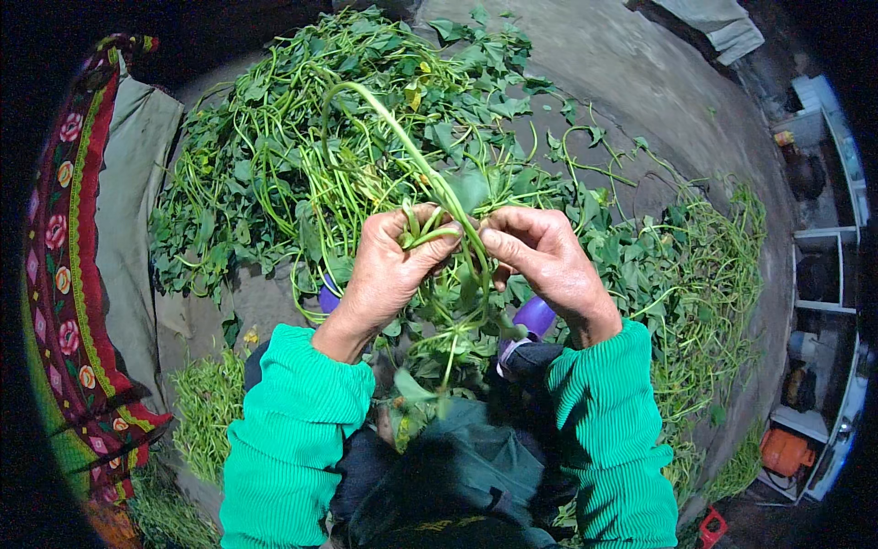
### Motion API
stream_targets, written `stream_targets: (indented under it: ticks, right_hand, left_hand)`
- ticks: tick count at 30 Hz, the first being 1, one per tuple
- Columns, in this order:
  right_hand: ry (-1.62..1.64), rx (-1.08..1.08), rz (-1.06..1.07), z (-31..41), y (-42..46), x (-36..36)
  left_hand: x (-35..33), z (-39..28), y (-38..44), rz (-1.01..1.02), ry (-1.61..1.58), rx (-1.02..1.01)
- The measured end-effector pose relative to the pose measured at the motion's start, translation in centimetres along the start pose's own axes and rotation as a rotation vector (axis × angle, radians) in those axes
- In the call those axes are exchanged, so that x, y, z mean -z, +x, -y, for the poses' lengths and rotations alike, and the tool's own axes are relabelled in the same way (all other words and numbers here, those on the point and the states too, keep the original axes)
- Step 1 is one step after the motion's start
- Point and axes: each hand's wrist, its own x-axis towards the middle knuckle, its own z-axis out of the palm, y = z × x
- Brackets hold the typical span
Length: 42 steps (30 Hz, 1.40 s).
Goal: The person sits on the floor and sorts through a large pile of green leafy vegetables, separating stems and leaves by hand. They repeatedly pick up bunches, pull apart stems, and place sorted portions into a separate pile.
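Observation:
A green leafy vine (405, 134), which looks like sweet potato, arches up between my hands, and its leafy lower part hangs above my lap. My left hand (384, 264) pinches it and also holds a small bunch of short cut stems (418, 233) between thumb and fingers. Close beside it, my right hand (538, 254) has thumb and forefinger closed on the vine's stalk; its exact grip is partly hidden. Beyond both hands a large heap of leafy vines (267, 178) covers the floor.
Bare stems lie in a pile at the right (720, 254) and another at the left (206, 405). My purple shoe (535, 316) stands amid the leaves. A grey cloth (134, 158) and a floral cloth (65, 281) hang at the left. White shelving (823, 305) lines the right side.

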Motion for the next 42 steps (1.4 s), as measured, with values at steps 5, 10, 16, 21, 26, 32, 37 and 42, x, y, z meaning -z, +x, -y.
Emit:
stream_targets:
  ticks: [5,10,16,21,26,32,37,42]
  right_hand:
    - [-0.068,0.004,0.027,0.1,0.0,0.1]
    - [-0.211,0.070,-0.029,0.7,0.0,-0.4]
    - [-0.485,0.287,-0.138,-0.2,0.3,-1.1]
    - [-0.692,0.424,-0.241,-0.2,0.3,0.6]
    - [-0.916,0.331,-0.841,-1.0,0.7,7.4]
    - [-0.158,0.068,-0.322,0.8,0.2,1.2]
    - [-0.397,0.144,-0.171,-0.1,0.0,-3.3]
    - [-0.296,0.081,-0.077,0.9,-0.3,-1.4]
  left_hand:
    - [-0.3,-0.3,0.0,-0.105,0.123,-0.100]
    - [-0.1,-0.5,-0.2,-0.144,0.253,-0.127]
    - [0.1,-0.6,-0.1,-0.082,0.443,-0.157]
    - [1.0,-0.3,0.1,0.065,0.494,-0.037]
    - [0.9,-3.1,-0.8,0.430,0.006,0.228]
    - [0.8,-1.3,-0.2,0.043,-0.085,0.124]
    - [0.8,-1.0,0.1,-0.129,0.117,-0.028]
    - [1.8,-1.4,0.9,0.070,0.844,-0.561]
